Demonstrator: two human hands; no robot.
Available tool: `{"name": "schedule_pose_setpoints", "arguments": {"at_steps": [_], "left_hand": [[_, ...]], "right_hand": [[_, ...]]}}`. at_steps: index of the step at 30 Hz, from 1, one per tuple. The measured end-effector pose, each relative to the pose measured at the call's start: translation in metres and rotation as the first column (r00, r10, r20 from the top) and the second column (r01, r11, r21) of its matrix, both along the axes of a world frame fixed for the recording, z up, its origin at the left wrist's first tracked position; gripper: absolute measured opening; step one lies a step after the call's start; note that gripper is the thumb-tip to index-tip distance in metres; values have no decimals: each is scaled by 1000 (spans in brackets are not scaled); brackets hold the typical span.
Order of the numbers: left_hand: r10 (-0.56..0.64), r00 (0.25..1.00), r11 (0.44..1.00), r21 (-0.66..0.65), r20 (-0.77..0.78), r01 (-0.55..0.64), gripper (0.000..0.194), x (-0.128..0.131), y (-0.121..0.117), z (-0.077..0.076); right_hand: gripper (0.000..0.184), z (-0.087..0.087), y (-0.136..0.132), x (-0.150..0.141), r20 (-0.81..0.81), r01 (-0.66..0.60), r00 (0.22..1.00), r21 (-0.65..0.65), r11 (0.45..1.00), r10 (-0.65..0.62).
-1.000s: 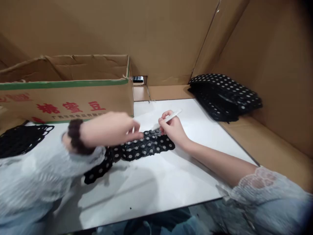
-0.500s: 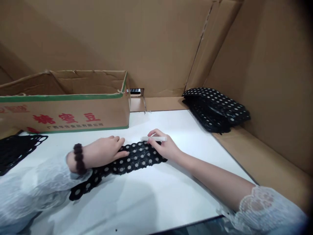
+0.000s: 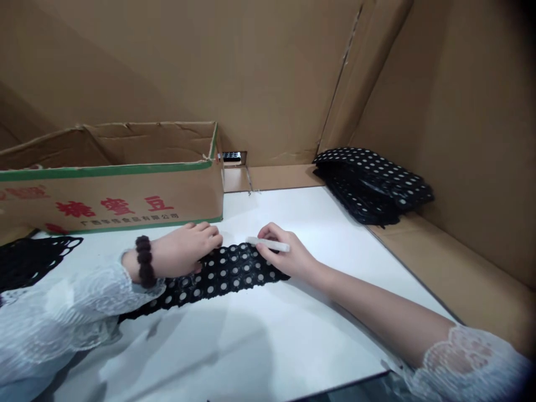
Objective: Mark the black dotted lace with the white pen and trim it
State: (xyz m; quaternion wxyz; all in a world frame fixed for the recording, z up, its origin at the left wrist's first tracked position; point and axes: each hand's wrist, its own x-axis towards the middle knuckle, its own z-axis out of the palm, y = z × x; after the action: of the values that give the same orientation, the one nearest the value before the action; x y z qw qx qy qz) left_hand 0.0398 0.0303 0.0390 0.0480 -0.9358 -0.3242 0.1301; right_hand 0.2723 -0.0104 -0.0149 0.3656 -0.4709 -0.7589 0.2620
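Dotted black strip (image 3: 234,271) straighter now, kink gone; left hand (image 3: 182,250) thumb drawn in.

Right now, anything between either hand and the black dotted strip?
Nothing visible blocks either. The left hand lies over the black dotted strip; the right hand is at its right end, holding a white pen-like tool by the far edge. The cardboard box stands behind the left hand, not in between.
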Motion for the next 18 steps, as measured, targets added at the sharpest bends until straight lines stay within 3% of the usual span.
{"name": "schedule_pose_setpoints", "arguments": {"at_steps": [2,4,7,9,13,16,18], "left_hand": [[8,998,998,-60,55,-5,31,9,-4,-3],[114,984,989,-108,138,-99,25,17,-10,-11],[251,934,964,17,255,-264,31,25,-18,-32],[264,896,942,102,357,-319,31,27,-21,-47],[254,790,961,-55,559,-270,26,22,-16,-62],[294,726,953,-250,622,-171,19,17,-7,-59],[328,698,910,-412,636,-52,17,14,-2,-52]], "right_hand": [[13,-1,3,2,-55,-40,998,-35,999,38],[14,-2,5,3,-91,-56,995,-74,996,49],[17,-3,4,2,-109,-30,994,-128,991,16],[19,-3,3,-1,-86,-15,996,-115,993,5],[20,-2,0,-4,-34,-25,999,-58,998,23],[22,0,1,-3,-111,-23,994,-145,989,7],[24,2,3,-1,-155,-6,987,-227,974,-30]]}}
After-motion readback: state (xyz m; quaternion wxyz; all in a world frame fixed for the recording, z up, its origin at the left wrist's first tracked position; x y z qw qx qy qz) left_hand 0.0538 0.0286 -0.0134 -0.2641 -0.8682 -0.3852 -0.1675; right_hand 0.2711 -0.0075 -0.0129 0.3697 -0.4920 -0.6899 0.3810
